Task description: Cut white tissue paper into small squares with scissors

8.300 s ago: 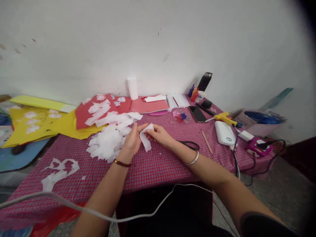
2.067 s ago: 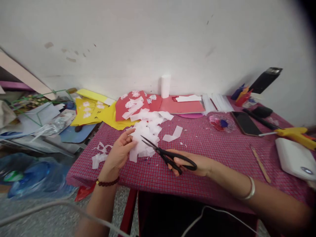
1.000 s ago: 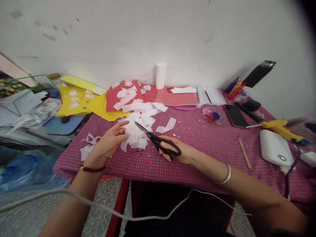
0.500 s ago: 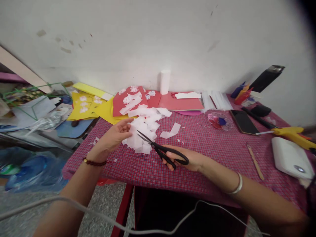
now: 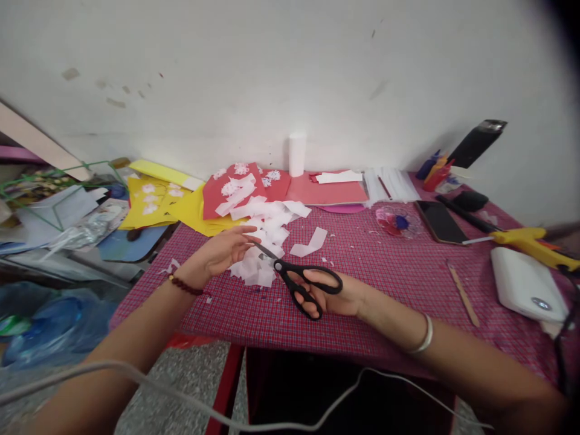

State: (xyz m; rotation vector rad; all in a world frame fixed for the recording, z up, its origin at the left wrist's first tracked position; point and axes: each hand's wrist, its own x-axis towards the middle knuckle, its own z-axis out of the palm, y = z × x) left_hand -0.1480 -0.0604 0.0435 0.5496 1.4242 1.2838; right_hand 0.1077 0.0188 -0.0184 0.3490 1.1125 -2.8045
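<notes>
My right hand (image 5: 328, 296) grips black-handled scissors (image 5: 308, 277), its thumb and fingers in the loops. The handles are spread apart and the blades point up and left toward my left fingertips. My left hand (image 5: 229, 249) is closed over the left side of a pile of thin white paper pieces (image 5: 254, 270), with its fingertips at the blades. A piece of white paper seems to be pinched there, though the pile behind makes its outline hard to see. A bent white strip (image 5: 309, 243) lies on the checked tablecloth (image 5: 362, 284), right of the pile.
Behind the pile lie red sheets (image 5: 222, 196) and yellow sheets (image 5: 194, 214) with paper flowers. On the right are a phone (image 5: 440, 222), a yellow glue gun (image 5: 525, 238), a white box-shaped device (image 5: 525, 284) and a wooden stick (image 5: 462, 293). A white cable (image 5: 203, 408) crosses low in front.
My left hand has moved right and slightly down toward the scissors, its fingers now meeting the blade tips. The scissors' handles have spread wider. The view has shifted slightly.
</notes>
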